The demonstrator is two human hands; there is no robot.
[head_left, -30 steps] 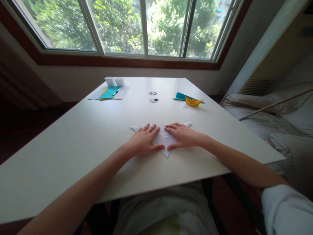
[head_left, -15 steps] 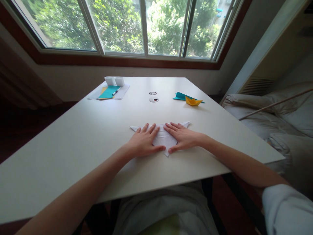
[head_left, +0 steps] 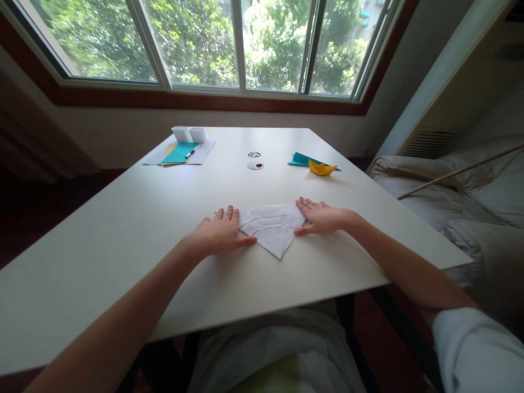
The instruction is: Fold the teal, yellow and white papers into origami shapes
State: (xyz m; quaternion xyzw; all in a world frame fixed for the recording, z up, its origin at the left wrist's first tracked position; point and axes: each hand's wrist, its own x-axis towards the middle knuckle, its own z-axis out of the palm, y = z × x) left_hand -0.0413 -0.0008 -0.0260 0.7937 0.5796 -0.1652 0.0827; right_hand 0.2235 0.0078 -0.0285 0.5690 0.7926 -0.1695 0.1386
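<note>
Folded white paper (head_left: 272,229) laid flat near front edge of table (head_left: 123,229), point toward person. Left hand (head_left: 219,236) and right hand (head_left: 323,216) pressed flat on outer corners, fingers spread, nothing pinched; folds thereby held down. Yellow paper boat (head_left: 322,168) parked near right edge.

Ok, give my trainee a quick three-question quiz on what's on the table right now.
1. True or false: both hands press flat on the white folded paper.
2. Which lies nearest the yellow paper boat? A) the pen B) the teal sheet C) the white cups
3. Fill in: the folded paper's point aims ____ the person.

Key
1. True: the left hand and right hand rest on its two outer ends.
2. B
3. toward
</note>
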